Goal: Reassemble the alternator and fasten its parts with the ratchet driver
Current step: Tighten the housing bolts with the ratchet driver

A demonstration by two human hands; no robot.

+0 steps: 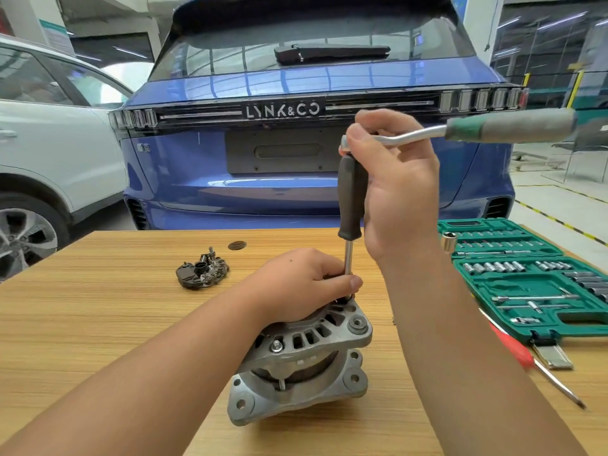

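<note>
The silver alternator stands on the wooden table near its front edge. My left hand lies over its top and pinches the driver's shaft at the housing. The black-handled driver stands upright on a bolt at the alternator's far rim. A ratchet with a grey and green grip sits on top of the driver, pointing right. My right hand grips the ratchet head where it joins the driver. A black rectifier part lies on the table to the left.
An open green socket case with several sockets lies at the right. A red-handled screwdriver lies in front of it. A blue car stands behind the table, a white car at the left.
</note>
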